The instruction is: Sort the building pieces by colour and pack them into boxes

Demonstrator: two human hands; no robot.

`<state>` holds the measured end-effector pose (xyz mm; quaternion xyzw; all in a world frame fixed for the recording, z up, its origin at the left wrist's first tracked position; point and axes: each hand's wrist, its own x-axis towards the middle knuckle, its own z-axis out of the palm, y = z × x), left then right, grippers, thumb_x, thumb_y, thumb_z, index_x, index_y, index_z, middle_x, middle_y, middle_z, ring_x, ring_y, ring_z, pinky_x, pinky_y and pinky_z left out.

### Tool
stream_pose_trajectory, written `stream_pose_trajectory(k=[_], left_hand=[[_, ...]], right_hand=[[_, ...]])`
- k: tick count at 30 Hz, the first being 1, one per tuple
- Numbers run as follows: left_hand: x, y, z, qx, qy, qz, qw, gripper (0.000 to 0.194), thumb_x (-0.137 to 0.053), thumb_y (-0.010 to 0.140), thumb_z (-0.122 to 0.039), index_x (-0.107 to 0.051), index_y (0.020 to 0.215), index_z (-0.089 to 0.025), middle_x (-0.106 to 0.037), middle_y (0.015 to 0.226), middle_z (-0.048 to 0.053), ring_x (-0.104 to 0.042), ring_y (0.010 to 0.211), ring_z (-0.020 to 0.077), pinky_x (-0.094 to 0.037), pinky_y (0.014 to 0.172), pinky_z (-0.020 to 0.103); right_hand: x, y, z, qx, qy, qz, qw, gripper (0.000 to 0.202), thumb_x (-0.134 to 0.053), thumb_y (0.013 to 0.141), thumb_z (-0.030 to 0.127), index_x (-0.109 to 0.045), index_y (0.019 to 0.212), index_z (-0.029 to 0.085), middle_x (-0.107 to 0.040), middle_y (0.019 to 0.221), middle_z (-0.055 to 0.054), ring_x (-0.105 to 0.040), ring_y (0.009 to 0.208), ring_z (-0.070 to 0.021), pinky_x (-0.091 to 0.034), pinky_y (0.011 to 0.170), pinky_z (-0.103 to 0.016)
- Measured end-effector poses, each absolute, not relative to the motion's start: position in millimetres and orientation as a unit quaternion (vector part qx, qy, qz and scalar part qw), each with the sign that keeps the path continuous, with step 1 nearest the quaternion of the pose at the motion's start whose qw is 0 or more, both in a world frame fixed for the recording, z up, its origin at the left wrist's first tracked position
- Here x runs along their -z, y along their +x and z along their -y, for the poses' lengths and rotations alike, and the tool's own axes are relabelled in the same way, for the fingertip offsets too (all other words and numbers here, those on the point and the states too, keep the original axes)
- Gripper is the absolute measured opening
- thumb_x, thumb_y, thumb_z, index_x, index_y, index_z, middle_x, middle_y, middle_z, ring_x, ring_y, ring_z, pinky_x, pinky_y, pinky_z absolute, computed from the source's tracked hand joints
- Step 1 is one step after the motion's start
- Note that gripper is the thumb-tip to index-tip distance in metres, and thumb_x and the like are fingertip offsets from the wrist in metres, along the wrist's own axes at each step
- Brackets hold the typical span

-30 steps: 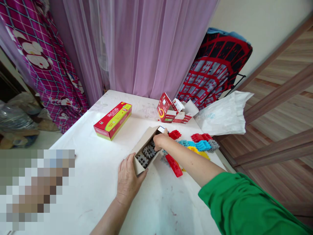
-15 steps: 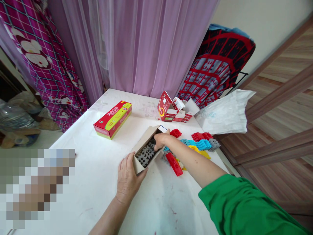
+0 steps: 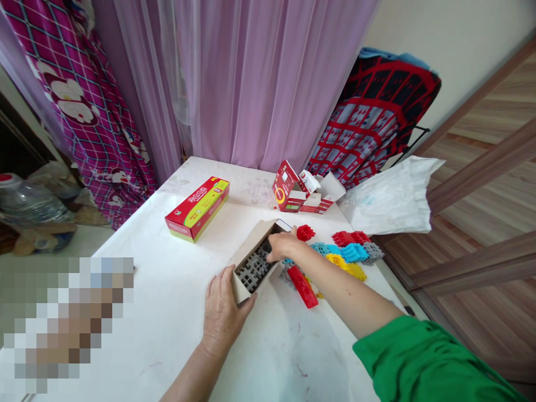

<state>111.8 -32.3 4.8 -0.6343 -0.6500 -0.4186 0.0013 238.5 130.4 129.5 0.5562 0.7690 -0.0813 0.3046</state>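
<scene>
An open cardboard box lies tilted in the middle of the table, with grey lattice-like plastic building blocks packed inside. My left hand grips its near end, fingers along the left side and thumb at the near right corner. At the far end, my right hand reaches in with curled fingers on the grey blocks; its fingertips are partly hidden. Beside my right forearm lie a long red plastic piece, blue blocks, yellow blocks and red blocks.
A closed red and yellow-green box lies at the back left of the white table. Toward the back right stands an opened red carton, near a white plastic bag at the edge. Behind it is a chair with a red and black cover.
The whole view has shifted slightly, so everything appears a little farther right and lower. Both hands keep nearly the same places on the box and the blocks.
</scene>
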Motion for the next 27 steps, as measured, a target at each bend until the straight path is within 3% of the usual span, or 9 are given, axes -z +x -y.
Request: stream_pose_trajectory(k=[8, 12, 18, 27], left_hand=[[-7, 112, 32, 0.417, -0.633, 0.653, -0.001, 0.074, -0.067, 0.077, -0.041, -0.033, 0.139, -0.017, -0.058, 0.126, 0.016, -0.056, 0.114, 0.0309, -0.044, 0.097, 0.049], [-8, 113, 32, 0.415, -0.636, 0.651, 0.008, 0.073, -0.066, 0.077, -0.041, -0.034, 0.138, -0.017, -0.059, 0.125, 0.016, -0.057, 0.113, 0.0306, -0.044, 0.097, 0.049], [-9, 114, 32, 0.4, -0.646, 0.649, 0.03, 0.073, -0.066, 0.077, -0.04, -0.034, 0.137, -0.015, -0.06, 0.123, 0.017, -0.058, 0.111, 0.0297, -0.044, 0.097, 0.049], [-8, 117, 32, 0.4, -0.65, 0.644, 0.045, 0.072, -0.065, 0.079, -0.041, -0.034, 0.138, -0.015, -0.06, 0.123, 0.017, -0.058, 0.112, 0.0296, -0.042, 0.099, 0.049]], right_hand=[[-136, 248, -132, 0.083, 0.559, -0.775, 0.284, 0.052, -0.069, 0.069, 0.045, -0.063, 0.113, 0.017, -0.064, 0.123, -0.014, -0.056, 0.116, -0.0328, -0.02, 0.109, -0.058], [-143, 253, -136, 0.023, 0.59, -0.764, 0.26, 0.05, -0.07, 0.071, 0.043, -0.062, 0.112, 0.017, -0.065, 0.119, -0.015, -0.056, 0.115, -0.0324, -0.02, 0.108, -0.057], [-138, 247, -145, -0.001, 0.606, -0.748, 0.272, 0.042, -0.076, 0.066, 0.036, -0.067, 0.103, 0.018, -0.069, 0.109, -0.013, -0.059, 0.11, -0.0325, -0.029, 0.103, -0.05], [-127, 243, -153, 0.0, 0.622, -0.728, 0.288, 0.048, -0.078, 0.062, 0.023, -0.067, 0.109, 0.02, -0.068, 0.109, -0.015, -0.061, 0.106, -0.0357, -0.028, 0.102, -0.061]])
